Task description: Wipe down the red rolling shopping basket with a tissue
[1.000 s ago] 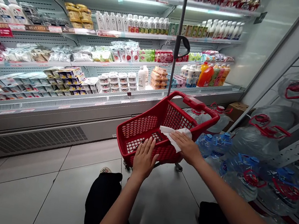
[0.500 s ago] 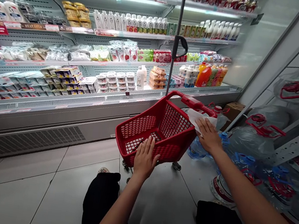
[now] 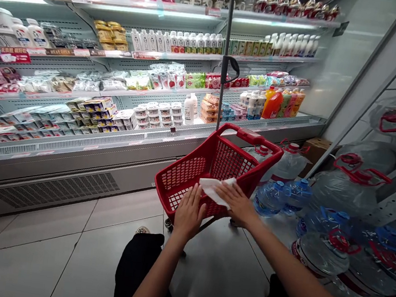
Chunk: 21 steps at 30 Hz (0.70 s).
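Red plastic makes up the shopping cart [image 3: 188, 164], which stands on the tiled floor [image 3: 107, 253] right in front of me, its handle [image 3: 254, 137] at the far right end. My left hand [image 3: 188, 215] is open, its fingers straight and close together, laid against the near side at the rim and holding nothing. My right hand [image 3: 238, 202] is open too, its fingers extended over a white cloth [image 3: 211, 185], which it presses flat to that same side, just beside my left; I can't tell whether the thumb pinches it. A grey pole [image 3: 227, 40] with a black grip rises upright behind the basket. Beyond it runs the refrigerated display [image 3: 145, 161], with white tubs [image 3: 164, 110], white bottles [image 3: 189, 109] and orange bottles [image 3: 272, 104] along its lower part. Large water jugs [image 3: 269, 199] crowd the floor to the right, near a cardboard box [image 3: 317, 148]. My knees, in black trousers [image 3: 139, 262], are below the cart.
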Tool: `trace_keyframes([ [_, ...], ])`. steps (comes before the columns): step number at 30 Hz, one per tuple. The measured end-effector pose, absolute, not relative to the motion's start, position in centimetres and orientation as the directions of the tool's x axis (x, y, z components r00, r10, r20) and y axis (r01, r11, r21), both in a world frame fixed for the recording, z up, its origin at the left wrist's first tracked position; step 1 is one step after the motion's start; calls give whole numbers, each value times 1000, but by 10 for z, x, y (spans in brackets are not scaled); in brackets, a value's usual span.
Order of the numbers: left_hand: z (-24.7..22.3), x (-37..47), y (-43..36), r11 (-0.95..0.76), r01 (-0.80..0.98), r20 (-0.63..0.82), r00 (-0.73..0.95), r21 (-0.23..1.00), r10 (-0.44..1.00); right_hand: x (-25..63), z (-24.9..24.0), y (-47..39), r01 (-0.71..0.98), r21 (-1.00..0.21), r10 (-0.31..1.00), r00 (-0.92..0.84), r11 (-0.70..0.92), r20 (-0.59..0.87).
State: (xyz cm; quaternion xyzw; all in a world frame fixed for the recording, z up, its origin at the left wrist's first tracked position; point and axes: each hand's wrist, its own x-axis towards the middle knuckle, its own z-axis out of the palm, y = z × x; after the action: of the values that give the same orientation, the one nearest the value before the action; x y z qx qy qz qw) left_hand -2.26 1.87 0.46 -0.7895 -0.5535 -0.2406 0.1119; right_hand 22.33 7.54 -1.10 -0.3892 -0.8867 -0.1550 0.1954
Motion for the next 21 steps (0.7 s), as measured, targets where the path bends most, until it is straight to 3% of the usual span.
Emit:
trace_keyframes([
  [6,-3,-64,11,-278,958,470,216,65,856,322,11,127,895,85,749,-416,438,516],
  [11,-11,-43,15,-325,941,465,248,92,850,295,0,133,940,-2,814,-294,341,501],
  [17,-15,-9,14,-293,950,468,210,112,859,204,-22,64,814,8,738,-531,581,417],
  [21,-10,-20,11,-380,915,432,290,138,854,185,-20,30,684,18,620,-672,729,405],
])
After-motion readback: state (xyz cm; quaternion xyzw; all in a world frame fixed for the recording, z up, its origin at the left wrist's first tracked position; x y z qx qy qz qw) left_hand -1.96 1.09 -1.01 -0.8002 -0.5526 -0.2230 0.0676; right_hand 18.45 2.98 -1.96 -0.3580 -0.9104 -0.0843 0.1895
